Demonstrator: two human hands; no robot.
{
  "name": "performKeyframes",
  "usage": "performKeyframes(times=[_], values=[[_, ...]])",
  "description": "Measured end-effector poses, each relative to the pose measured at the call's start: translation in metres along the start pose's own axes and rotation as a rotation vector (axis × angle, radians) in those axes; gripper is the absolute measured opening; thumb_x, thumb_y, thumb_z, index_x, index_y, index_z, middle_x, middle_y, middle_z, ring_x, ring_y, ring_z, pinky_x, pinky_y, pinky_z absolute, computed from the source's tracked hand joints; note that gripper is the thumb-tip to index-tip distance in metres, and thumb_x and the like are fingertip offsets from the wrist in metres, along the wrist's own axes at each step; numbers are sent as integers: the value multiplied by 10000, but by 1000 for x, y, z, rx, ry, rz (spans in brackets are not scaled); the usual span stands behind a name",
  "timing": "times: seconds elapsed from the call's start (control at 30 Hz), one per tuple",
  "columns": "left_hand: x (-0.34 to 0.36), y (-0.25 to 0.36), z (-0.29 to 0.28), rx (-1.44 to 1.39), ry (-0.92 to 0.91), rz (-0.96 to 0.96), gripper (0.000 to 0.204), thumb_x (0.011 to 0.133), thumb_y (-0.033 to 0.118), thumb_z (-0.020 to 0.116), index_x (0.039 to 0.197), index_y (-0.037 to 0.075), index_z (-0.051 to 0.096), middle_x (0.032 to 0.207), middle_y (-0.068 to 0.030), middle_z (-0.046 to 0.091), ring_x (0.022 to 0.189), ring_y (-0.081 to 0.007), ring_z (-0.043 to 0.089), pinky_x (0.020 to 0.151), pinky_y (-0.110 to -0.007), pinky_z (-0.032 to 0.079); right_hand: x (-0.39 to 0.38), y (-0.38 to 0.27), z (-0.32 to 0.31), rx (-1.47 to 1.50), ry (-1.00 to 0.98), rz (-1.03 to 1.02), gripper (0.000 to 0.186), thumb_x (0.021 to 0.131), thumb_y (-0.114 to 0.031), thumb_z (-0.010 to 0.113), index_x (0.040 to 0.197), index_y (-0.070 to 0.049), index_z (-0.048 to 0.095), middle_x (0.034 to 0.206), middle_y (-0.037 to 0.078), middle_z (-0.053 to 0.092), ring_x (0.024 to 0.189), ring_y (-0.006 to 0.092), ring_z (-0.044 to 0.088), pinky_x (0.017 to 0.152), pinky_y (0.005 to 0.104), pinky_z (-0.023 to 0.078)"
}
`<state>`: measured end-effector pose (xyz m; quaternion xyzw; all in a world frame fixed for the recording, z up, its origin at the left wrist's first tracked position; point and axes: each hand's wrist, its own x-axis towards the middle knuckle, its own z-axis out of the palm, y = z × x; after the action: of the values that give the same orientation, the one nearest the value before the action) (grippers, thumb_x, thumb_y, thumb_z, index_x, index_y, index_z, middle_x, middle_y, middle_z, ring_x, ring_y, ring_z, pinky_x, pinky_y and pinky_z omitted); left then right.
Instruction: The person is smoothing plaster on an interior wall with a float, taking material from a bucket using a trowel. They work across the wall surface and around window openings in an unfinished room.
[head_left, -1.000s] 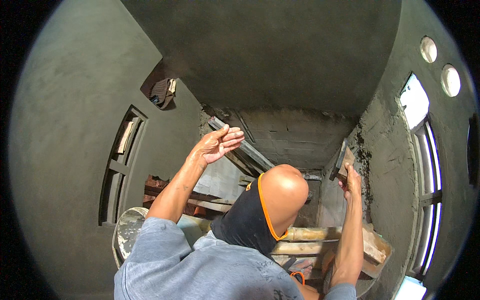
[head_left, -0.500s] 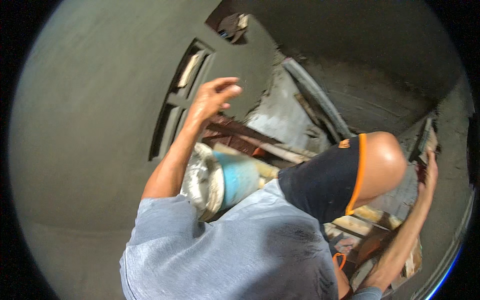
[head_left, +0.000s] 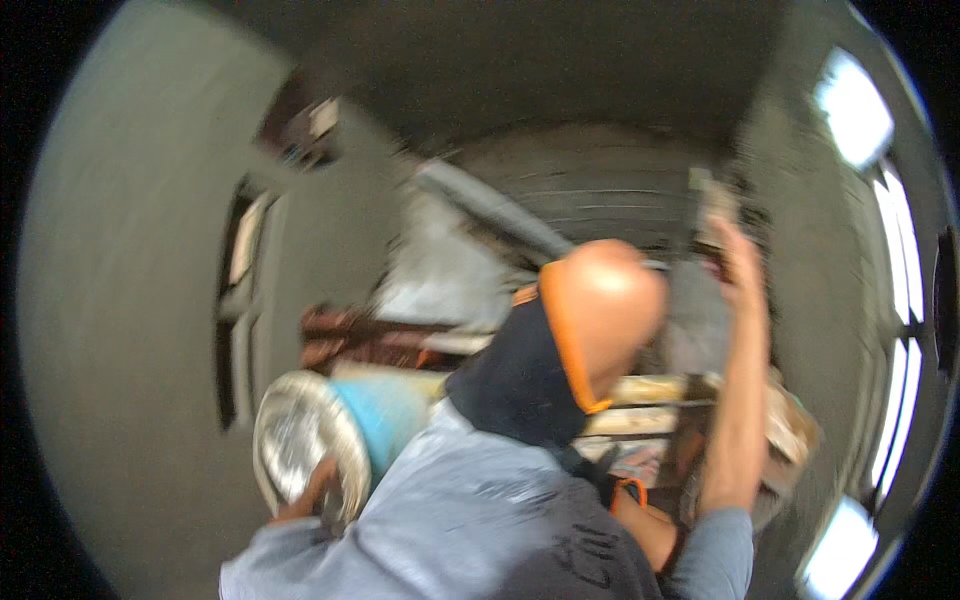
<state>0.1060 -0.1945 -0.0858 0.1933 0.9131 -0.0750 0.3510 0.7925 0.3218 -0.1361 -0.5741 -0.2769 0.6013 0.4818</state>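
My right hand (head_left: 738, 258) reaches up on the right with its fingers closed around what looks like a plastering float (head_left: 714, 205), seen nearly edge-on and blurred. The float is beside the grey plastered wall (head_left: 805, 260); whether it touches is unclear. Low on the left, my left hand (head_left: 322, 488) is at the open mouth of a blue bucket (head_left: 385, 420) with a whitish, crusted rim. Motion smears its fingers, so their grip does not show. Inside the bucket is something pale and shiny.
A wall opening with dark bars (head_left: 240, 300) lies left. A recess (head_left: 300, 125) holds a dark bundle. A long grey pipe-like piece (head_left: 495, 210) slants behind my raised knee (head_left: 610, 300). Boards (head_left: 635, 420) lie below. Bright windows (head_left: 855, 110) line the right edge.
My left hand has dropped from in front of the left wall to the bucket. The view has swung right, bringing in the windows. My right hand still holds the float.
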Motion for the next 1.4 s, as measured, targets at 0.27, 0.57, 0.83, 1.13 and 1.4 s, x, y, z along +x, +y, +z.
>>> performKeyframes(times=[0.27, 0.57, 0.83, 1.13, 1.4], values=[[31, -4, -37, 681, 287, 139, 315, 917, 308, 632, 1006, 30, 749, 889, -215, 744, 879, -415, 725, 794, -490, 564, 18, -4, -18, -43, 54, 37, 269, 884, -409, 770, 910, -152, 694, 736, -64, 605, 614, 61, 566, 494, 239, 463], [50, -31, -160, 392, -245, 20, 898, 834, 675, 665, 1481, 190, 275, 1535, -146, 193, 1420, -403, 207, 1090, -634, 199, 23, 5, 15, 107, 8, -4, 312, 867, -420, 669, 1045, -164, 669, 819, -38, 612, 666, 106, 516, 544, 300, 364], [60, 122, -236, 960, 605, 310, 434, 732, 461, 837, 963, 95, 805, 955, -168, 778, 926, -350, 767, 780, -470, 609, 33, -13, 41, 315, 72, -57, 460, 842, -482, 770, 1067, -106, 629, 951, 33, 640, 820, 153, 583, 599, 353, 413], [-138, 422, -105, 881, 753, 924, 259, 835, 281, 704, 828, 32, 775, 788, -251, 723, 791, -438, 737, 717, -500, 601, 14, -70, 5, 310, 19, -132, 330, 842, -349, 766, 1011, -84, 667, 831, 29, 656, 716, 169, 627, 559, 364, 460], [-143, 544, -66, 951, 418, 1165, 988, 818, 426, 850, 1628, 233, 318, 1692, -291, 82, 1499, -543, 267, 1126, -644, 418, 4, -116, -51, 174, -44, -287, 308, 846, -322, 806, 925, -42, 705, 870, 49, 685, 721, 170, 637, 622, 351, 498]])
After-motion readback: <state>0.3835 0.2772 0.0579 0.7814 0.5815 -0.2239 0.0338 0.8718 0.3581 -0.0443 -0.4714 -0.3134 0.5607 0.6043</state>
